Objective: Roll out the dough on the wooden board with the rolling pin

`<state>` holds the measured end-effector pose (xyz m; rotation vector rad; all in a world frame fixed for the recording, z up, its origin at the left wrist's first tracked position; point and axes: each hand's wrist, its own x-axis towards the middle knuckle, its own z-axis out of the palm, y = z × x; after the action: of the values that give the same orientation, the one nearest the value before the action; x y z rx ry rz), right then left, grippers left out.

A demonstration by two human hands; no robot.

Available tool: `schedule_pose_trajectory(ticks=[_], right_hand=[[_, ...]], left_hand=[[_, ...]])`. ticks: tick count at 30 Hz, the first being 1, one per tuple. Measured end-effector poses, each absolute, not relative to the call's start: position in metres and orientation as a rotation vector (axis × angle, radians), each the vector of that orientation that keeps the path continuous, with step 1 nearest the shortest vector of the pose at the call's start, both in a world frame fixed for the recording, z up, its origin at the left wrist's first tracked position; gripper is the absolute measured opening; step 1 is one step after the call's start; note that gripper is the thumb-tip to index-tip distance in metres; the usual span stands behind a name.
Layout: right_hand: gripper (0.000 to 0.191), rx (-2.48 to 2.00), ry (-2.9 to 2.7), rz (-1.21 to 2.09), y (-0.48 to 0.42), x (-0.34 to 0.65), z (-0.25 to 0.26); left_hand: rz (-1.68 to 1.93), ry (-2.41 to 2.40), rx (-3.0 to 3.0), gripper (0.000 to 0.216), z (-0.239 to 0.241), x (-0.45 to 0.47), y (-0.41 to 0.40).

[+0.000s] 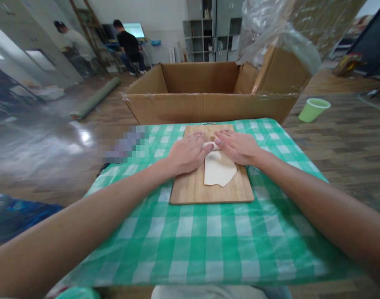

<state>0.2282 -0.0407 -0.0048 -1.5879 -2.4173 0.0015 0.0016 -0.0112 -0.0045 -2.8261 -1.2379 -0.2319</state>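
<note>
A thin, pale sheet of dough [219, 169] with an uneven near edge lies on a wooden cutting board [190, 192]. At its far end is a pale roll [212, 146] that looks like rolled-up dough, mostly covered by my hands. My left hand [191, 153] lies flat over the roll's left part, fingers stretched forward and thumb pointing inward. From the right, my right hand [236, 146] rests on the other end with its fingers extended. Both thumbs nearly meet over the middle of the roll. Neither hand is wrapped round anything.
A green-and-white checked cloth [177, 245] covers the table. Directly behind it stands a large open cardboard box [205, 106]. A light green bin [314, 110] is on the floor at right. A pixelated item [126, 145] lies at the table's left edge. Two people sit far back left.
</note>
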Motion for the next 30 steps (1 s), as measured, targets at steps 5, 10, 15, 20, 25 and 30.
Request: schedule_pose_trajectory(ticks=[5,10,15,20,25,30], right_hand=[[0.093,-1.64,-2.397,0.057,-0.02,0.228,-0.005],[0.09,-1.724,-2.381,0.053,-0.024,0.224,-0.001],[0.09,-1.656,-2.426,-0.047,-0.059,0.22,0.0],[0.092,-1.559,-2.439,-0.134,-0.099,0.218,-0.004],[0.094,-1.495,-2.442,-0.197,-0.137,0.21,-0.004],[0.092,-1.439,-2.438,-0.235,-0.169,0.202,-0.005]], left_hand=[[-0.211,-1.285,-2.856,0.073,-0.002,0.007,0.01],[-0.19,-1.344,-2.817,0.076,-0.003,0.01,0.012],[-0.347,-1.228,-2.814,0.074,-0.009,0.003,-0.017],[-0.418,-1.078,-2.823,0.074,-0.014,-0.009,-0.047],[-0.471,-1.054,-2.862,0.074,-0.012,-0.02,-0.074],[-0.528,-1.088,-2.849,0.073,-0.008,-0.026,-0.099]])
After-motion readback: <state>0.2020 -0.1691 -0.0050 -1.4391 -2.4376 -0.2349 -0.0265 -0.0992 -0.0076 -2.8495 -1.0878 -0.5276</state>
